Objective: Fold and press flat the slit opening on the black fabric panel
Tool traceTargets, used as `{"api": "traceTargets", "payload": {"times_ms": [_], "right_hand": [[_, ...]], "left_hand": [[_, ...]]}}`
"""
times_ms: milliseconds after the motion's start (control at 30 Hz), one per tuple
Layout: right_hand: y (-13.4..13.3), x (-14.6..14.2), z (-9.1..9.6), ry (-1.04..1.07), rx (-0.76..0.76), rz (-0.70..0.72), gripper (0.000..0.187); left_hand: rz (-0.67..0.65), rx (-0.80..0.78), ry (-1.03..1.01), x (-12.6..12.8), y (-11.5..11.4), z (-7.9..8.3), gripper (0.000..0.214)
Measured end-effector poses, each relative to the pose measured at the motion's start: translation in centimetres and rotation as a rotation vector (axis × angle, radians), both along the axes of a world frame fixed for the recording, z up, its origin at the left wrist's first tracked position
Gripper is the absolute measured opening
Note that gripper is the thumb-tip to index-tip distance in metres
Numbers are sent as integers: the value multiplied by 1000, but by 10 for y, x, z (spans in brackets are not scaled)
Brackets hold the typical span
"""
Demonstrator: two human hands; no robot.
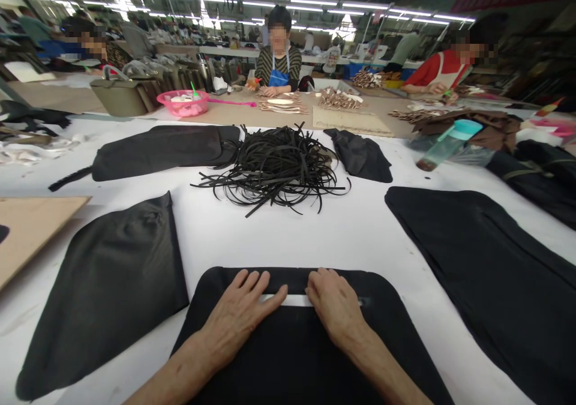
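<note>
A large black panel (310,357) of leather-like material with rounded corners lies flat in front of me. A narrow white strip (294,300) runs across it near its far edge; whether it is tape or a slot, I cannot tell. My left hand (238,309) rests flat on the panel, fingers spread, thumb by the strip's left part. On the strip's right part, my right hand (333,300) has its fingers bunched and curled down; what they grip, if anything, is hidden.
Other black pieces lie left (121,273) and right (490,273). Beyond sits a heap of thin black strips (283,162) beside a folded black piece (153,153). A bottle with a turquoise lid (445,144) stands tilted at right. A board (36,228) juts in at left. Co-workers sit opposite.
</note>
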State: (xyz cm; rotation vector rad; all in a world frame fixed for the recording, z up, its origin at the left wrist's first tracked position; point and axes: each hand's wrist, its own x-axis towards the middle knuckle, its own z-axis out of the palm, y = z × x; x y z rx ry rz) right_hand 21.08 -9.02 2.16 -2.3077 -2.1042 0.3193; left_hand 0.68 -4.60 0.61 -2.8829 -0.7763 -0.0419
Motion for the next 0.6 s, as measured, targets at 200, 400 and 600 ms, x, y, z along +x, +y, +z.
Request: {"api": "traceTargets", "payload": {"times_ms": [200, 400, 600], "right_hand": [[1, 1, 1, -17, -20, -15, 12], [0, 3, 0, 36, 3, -21, 14], [-2, 3, -2, 49, 22, -22, 15]], "left_hand": [[-72, -35, 46, 12, 3, 6, 46], [-91, 39, 5, -11, 4, -9, 43], [67, 66, -123, -51, 0, -28, 38]]}}
